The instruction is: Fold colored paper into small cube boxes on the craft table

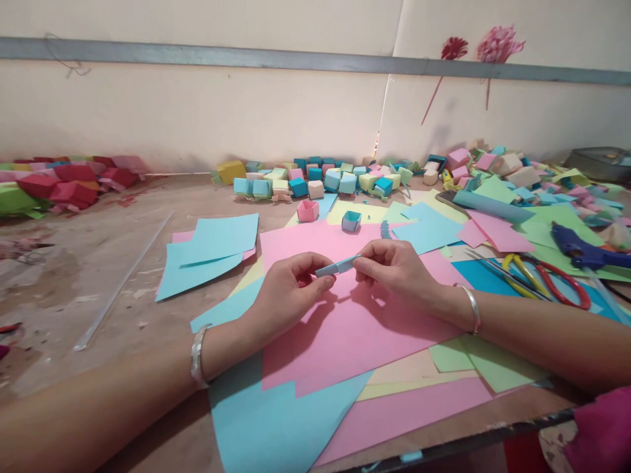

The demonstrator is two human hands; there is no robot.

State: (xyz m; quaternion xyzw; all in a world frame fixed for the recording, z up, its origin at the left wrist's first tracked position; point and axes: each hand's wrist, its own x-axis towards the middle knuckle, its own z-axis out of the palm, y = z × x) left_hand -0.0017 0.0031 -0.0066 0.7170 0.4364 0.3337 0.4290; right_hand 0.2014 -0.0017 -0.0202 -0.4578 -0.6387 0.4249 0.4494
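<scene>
Between my two hands, above a large pink paper sheet [315, 348], is a small light-blue paper strip [338, 266]. My left hand [290, 289] pinches its left end between thumb and fingers. The right end is pinched by my right hand [394, 272]. Just beyond my hands stand a small open light-blue paper box [351, 221] and a pink paper box [308, 211]. Some small notched blue paper pieces [385, 230] lie to the right of the blue box.
Scissors [522, 276] and a blue glue gun [586, 249] lie at the right. A clear glue stick [123, 279] and blue sheets [211, 249] are at the left. Many folded paper cubes [315, 174] line the wall. The table's edge [463, 447] runs along the front.
</scene>
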